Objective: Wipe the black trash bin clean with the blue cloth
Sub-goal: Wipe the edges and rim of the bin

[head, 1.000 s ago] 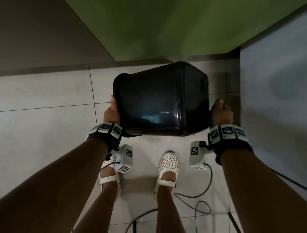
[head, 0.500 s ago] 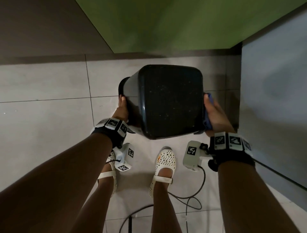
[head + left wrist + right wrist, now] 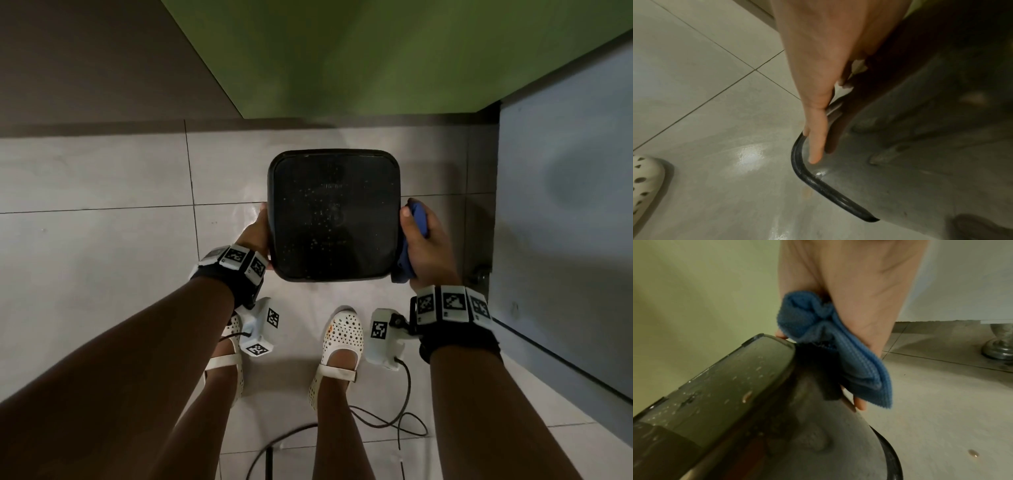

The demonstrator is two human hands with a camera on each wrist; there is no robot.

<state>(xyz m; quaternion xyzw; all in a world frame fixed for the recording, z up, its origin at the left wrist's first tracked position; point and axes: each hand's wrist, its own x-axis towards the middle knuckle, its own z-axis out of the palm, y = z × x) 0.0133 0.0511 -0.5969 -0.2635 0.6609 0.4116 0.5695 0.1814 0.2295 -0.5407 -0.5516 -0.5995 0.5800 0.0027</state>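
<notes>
Droplets speckle the upturned base of the glossy black plastic trash bin (image 3: pixel 334 216) between my palms, left hand (image 3: pixel 255 231) flat-fingered against its side, right hand (image 3: pixel 424 246) bunching the blue microfibre cloth (image 3: pixel 835 344) there, so I'd steady left and sweep that cloth across.

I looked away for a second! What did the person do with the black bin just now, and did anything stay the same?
The black trash bin was turned over: a second ago its side faced the camera, now its speckled bottom faces up. The right hand shifted, so the blue cloth it presses to the bin's side now shows. The left hand still holds the other side, and the feet have not moved.
</notes>
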